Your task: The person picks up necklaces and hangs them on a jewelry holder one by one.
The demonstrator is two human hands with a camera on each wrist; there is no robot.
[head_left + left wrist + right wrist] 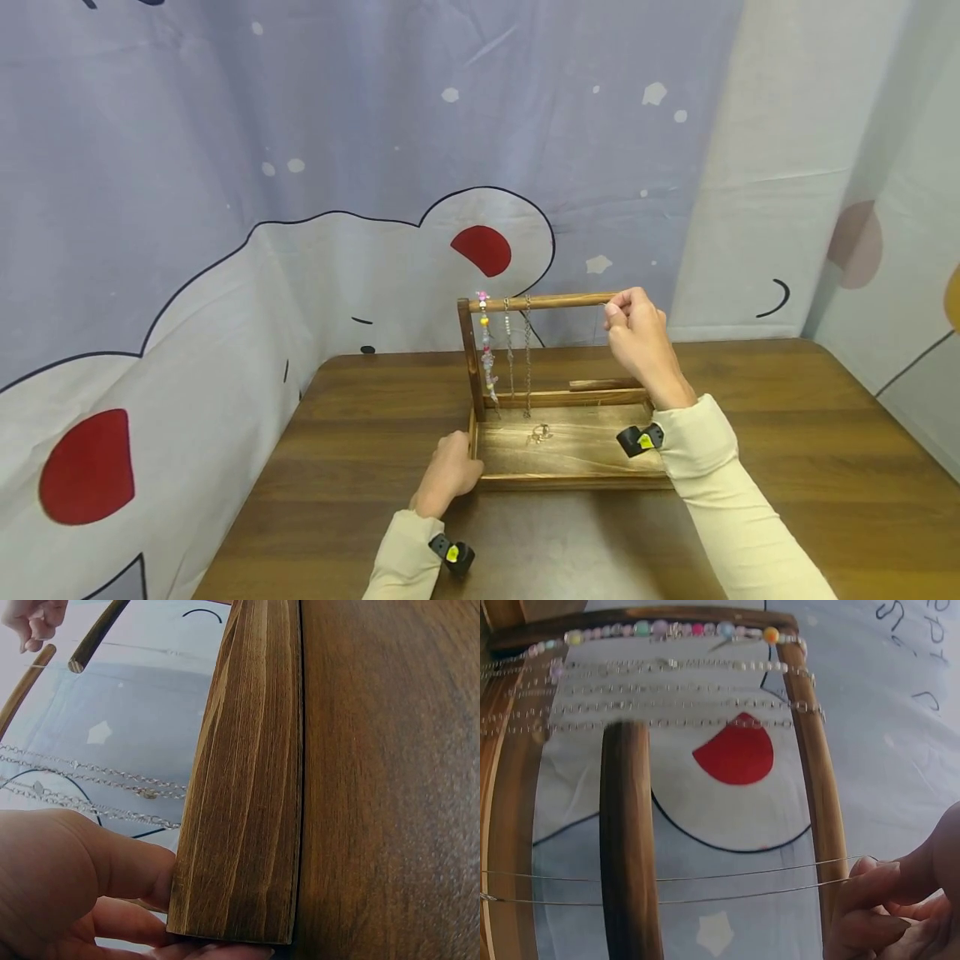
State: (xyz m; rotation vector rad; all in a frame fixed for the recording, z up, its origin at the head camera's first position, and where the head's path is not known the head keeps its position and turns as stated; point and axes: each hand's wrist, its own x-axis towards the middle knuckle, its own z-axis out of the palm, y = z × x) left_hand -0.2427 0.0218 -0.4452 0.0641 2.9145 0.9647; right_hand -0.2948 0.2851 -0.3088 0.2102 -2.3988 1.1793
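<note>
My right hand is at the right end of the top bar of a wooden jewelry stand. Its thumb and fingers pinch a thin necklace, whose two fine strands stretch past the bar in the right wrist view. My left hand grips the left end of the stand's tray, thumb and fingers about the wooden side. From the bar's left part hang a colorful beaded necklace and silvery chain necklaces.
Small gold-colored jewelry lies in the tray. A shorter wooden rod with a free end runs low behind it. The stand's upright is at the left. Behind the wooden table hangs a printed curtain.
</note>
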